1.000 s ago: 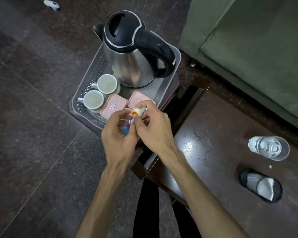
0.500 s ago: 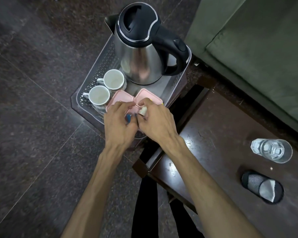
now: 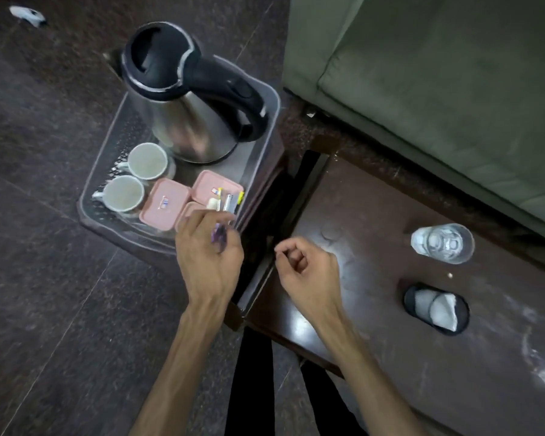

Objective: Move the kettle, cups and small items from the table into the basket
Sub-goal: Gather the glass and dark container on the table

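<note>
While the left hand (image 3: 210, 256) pinches a purple sachet (image 3: 220, 238) at the basket's (image 3: 90, 196) five-o'clock corner, the right hand (image 3: 307, 267) curls empty over the table (image 3: 375, 341). Kettle (image 3: 183, 99) stands at twelve o'clock in the basket, cups (image 3: 136, 177) at nine, lids (image 3: 166, 204) between. Best dropped beside the sachets (image 3: 225, 199), clear of the rim.

Light: dim, from overhead
Glare: white patches on table (image 3: 302, 322)
Blur: smeared kettle (image 3: 183, 99), left hand (image 3: 210, 256)
Edges: wide-angle bending, softer corners
</note>
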Demonstrator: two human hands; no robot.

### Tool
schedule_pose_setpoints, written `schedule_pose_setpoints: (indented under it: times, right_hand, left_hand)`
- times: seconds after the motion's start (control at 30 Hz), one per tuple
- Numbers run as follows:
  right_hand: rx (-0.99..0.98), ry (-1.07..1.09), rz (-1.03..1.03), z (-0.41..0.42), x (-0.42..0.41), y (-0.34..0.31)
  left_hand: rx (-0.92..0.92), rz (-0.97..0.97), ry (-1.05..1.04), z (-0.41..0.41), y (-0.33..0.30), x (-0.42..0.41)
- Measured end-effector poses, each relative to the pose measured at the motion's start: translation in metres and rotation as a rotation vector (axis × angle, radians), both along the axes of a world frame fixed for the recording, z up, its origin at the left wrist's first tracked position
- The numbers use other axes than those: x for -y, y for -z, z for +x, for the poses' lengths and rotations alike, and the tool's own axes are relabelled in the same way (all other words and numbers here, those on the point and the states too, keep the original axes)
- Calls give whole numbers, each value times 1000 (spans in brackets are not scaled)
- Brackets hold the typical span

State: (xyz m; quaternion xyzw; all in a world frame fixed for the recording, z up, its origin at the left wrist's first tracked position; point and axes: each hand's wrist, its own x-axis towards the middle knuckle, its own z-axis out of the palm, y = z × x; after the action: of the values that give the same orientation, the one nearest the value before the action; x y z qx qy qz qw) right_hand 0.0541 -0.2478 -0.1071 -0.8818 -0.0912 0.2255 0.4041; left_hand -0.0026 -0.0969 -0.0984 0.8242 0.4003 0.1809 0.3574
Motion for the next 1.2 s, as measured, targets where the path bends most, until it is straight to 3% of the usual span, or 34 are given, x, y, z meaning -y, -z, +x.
schedule_pose_setpoints:
  times: [0.1,0.3,0.4,0.53,0.7,0.8,0.9,1.2]
  right_hand:
    - [-76,144,-38,-5,52,2]
    - [-85,370,-163,0,150,4]
    - [22,443,-245,7,189,2]
    - [303,464,-395,14,232,6]
    - [15,405,-627,21,270,26]
    - [-100,364,-583,24,284,41]
    - [-60,372,-484,25,295,52]
    - [15,478,-385,38,311,56]
  left_hand:
    - [65,-37,100,14,3,39]
    - [15,-70,375,55,8,136]
    - [-37,-77,524,79,8,182]
    - [-192,-124,705,115,13,234]
    - [-339,-50,866,167,31,281]
    - [-448,-1,937,192,46,300]
    - [-497,37,972,206,60,317]
    - [-399,135,921,194,71,311]
